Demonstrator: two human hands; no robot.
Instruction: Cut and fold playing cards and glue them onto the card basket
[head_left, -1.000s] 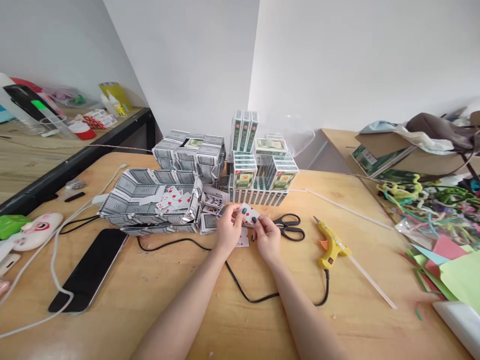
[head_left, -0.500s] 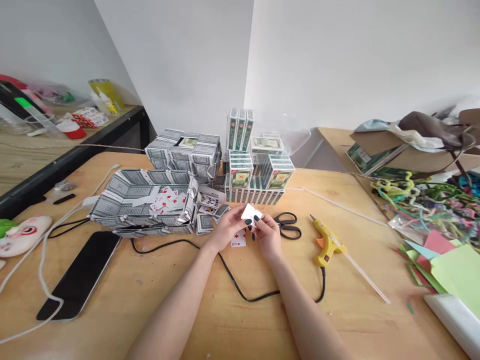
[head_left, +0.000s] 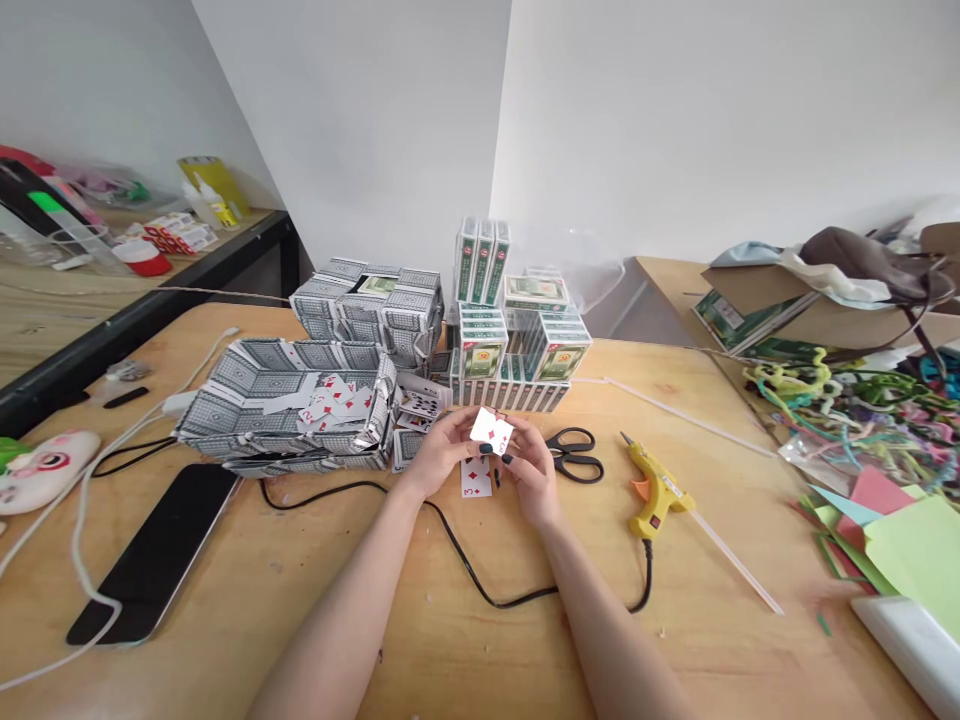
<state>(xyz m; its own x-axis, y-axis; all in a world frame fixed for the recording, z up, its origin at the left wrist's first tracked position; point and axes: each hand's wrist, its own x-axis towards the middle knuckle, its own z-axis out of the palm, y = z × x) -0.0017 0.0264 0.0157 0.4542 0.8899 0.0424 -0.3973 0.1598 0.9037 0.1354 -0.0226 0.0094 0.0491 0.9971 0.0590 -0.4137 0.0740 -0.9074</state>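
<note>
Between my two hands is a playing card (head_left: pixel 493 431) with red diamonds facing me, its far edge tilted up. My left hand (head_left: pixel 444 452) pinches its left side, and my right hand (head_left: pixel 530 462) grips the right side with thumb and fingers. Just below lies another card (head_left: pixel 475 480), a three of diamonds, flat on the table. Left of my hands stands an open box built from folded cards (head_left: pixel 225 400), with loose cards (head_left: pixel 337 400) inside. More cards (head_left: pixel 409 448) lie beside that box. Black-handled scissors (head_left: pixel 577 455) rest right of my right hand.
Stacked card decks (head_left: pixel 510 390) stand behind my hands, next to a second folded-card structure (head_left: pixel 367 305). A yellow glue gun (head_left: pixel 658 490) lies to the right, its black cord (head_left: pixel 480 585) crossing under my forearms. At left is a black phone (head_left: pixel 154 555); at right, coloured paper (head_left: pixel 911 545).
The card in my hands has turned so that its diamond-marked face shows more. My hands have shifted slightly left, and the card on the table is more exposed.
</note>
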